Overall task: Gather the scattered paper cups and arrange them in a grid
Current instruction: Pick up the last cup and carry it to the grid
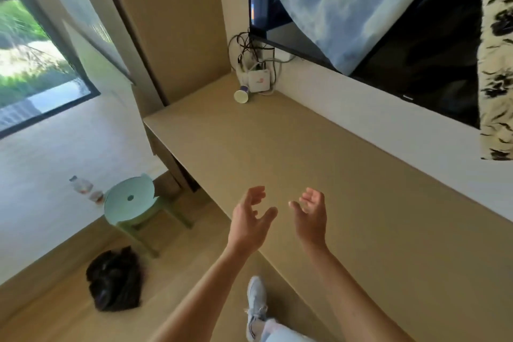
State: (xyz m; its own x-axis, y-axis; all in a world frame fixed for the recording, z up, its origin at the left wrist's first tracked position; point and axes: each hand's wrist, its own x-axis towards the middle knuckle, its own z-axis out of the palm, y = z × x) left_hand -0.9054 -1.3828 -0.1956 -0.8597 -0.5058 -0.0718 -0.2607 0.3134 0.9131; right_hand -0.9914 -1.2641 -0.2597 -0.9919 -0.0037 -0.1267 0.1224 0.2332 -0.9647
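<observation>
One paper cup (pixel 241 95) lies on its side at the far left corner of the long tan desk (pixel 319 164), its open mouth facing me and a purple band near its base. It rests next to a small white box. My left hand (pixel 251 219) and my right hand (pixel 311 215) hover side by side above the desk's near edge, palms facing each other. Both have their fingers spread and hold nothing. The cup is far from both hands.
A white box (pixel 259 80) with tangled cables sits in the desk's far corner under a wall-mounted screen (pixel 402 44), which is partly draped with blue cloth. On the floor to the left stand a pale green stool (pixel 130 200), a black bag (pixel 116 280) and a plastic bottle (pixel 82 186).
</observation>
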